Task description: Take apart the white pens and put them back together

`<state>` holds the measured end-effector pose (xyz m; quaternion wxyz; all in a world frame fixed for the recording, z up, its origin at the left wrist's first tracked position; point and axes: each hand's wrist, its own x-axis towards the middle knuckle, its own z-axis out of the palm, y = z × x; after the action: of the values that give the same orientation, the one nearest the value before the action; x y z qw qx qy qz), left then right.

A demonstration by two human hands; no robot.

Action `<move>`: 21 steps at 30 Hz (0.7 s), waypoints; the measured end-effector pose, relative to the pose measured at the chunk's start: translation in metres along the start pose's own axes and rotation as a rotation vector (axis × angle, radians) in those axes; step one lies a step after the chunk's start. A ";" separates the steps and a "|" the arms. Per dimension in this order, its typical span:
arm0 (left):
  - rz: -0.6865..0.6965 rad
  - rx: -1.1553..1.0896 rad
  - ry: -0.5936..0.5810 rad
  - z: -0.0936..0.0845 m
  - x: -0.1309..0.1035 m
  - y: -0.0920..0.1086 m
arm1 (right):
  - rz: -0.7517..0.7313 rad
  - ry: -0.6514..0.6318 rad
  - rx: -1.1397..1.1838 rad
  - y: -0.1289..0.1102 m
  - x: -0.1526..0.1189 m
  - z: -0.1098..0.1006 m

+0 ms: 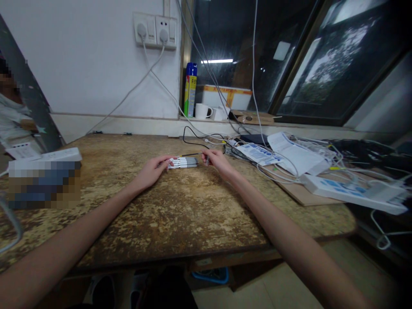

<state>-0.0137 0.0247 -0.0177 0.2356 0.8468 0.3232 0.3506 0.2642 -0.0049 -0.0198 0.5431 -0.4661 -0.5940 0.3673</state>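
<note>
Several white pens with grey ends [185, 162] lie side by side in a row on the worn wooden table [154, 223]. My left hand [156, 168] rests at the left end of the row, its fingers on the pens' white ends. Just beyond the row's far side is a thin dark stick, perhaps a pen refill [192, 154], which reaches from near my left fingertips to my right hand. My right hand [215, 161], to the right of the pens, has its fingers pinched together at the stick's right end; a small grey piece shows under those fingers.
A power strip [354, 193], papers [289, 152] and tangled cables cover the right side. Another power strip [61, 156] lies at the left. A white mug [202, 111] and a spray can [190, 90] stand on the windowsill. Part of a person [14, 116] shows at far left.
</note>
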 end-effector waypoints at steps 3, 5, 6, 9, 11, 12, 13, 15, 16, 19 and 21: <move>-0.002 -0.010 0.014 -0.001 0.000 -0.001 | 0.010 -0.026 -0.012 -0.002 -0.001 0.000; -0.012 -0.006 0.026 -0.001 0.001 -0.002 | 0.019 -0.038 -0.035 -0.004 -0.003 0.001; -0.018 -0.006 0.033 -0.002 0.001 -0.002 | 0.020 -0.043 -0.045 -0.005 -0.003 0.001; -0.032 -0.026 0.052 -0.002 0.001 -0.003 | 0.020 -0.042 -0.064 -0.006 -0.004 0.002; -0.043 -0.083 0.056 -0.002 0.002 -0.003 | 0.021 -0.024 -0.064 -0.006 -0.004 0.002; -0.048 -0.120 0.056 -0.001 0.002 -0.004 | 0.022 -0.012 -0.063 -0.006 -0.003 0.001; -0.053 -0.152 0.057 -0.001 0.002 -0.004 | 0.021 -0.002 -0.063 -0.006 -0.003 0.001; -0.059 -0.189 0.067 -0.001 0.003 -0.006 | 0.015 0.010 -0.065 -0.005 -0.003 0.000; -0.056 -0.187 0.073 -0.001 0.004 -0.008 | 0.011 0.016 -0.067 -0.005 -0.003 0.000; -0.041 -0.157 0.079 -0.002 0.004 -0.010 | -0.004 0.036 -0.079 -0.004 -0.004 -0.001; -0.039 -0.141 0.065 -0.002 0.004 -0.009 | -0.018 0.039 -0.095 -0.004 -0.004 -0.001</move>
<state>-0.0166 0.0345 -0.0201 0.2906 0.8098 0.3217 0.3952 0.2647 -0.0102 -0.0166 0.5350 -0.4930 -0.6044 0.3246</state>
